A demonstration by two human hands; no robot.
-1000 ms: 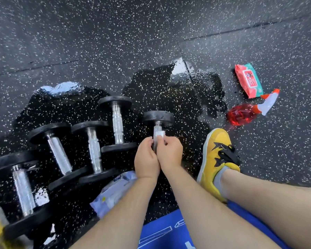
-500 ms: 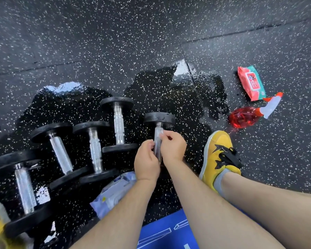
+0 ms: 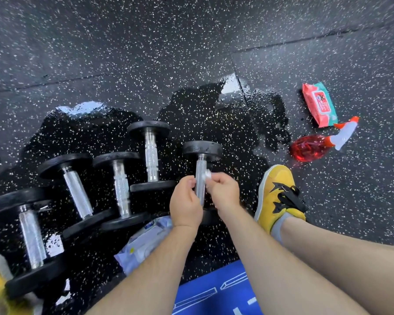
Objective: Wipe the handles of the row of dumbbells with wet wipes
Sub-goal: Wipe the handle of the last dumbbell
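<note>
Several black dumbbells with knurled steel handles lie in a row on the wet speckled floor. The rightmost dumbbell (image 3: 201, 149) has its handle (image 3: 200, 171) between my hands. My right hand (image 3: 224, 193) pinches a small white wet wipe (image 3: 208, 175) against the handle's right side. My left hand (image 3: 185, 204) has its fingers curled against the handle's left side. The dumbbell's near end is hidden under my hands. The neighbouring dumbbell (image 3: 151, 155) lies untouched to the left.
A pale blue wipes pack (image 3: 146, 241) lies under my left forearm. A red and green wipes pack (image 3: 320, 105) and a red spray bottle (image 3: 309, 147) lie at right. My yellow shoe (image 3: 280, 194) sits beside the dumbbell. A blue mat (image 3: 214, 292) is below.
My hands were pressed together over the handle with the wipe; they have parted to either side of it, baring the steel. The wipe now sits on the right side.
</note>
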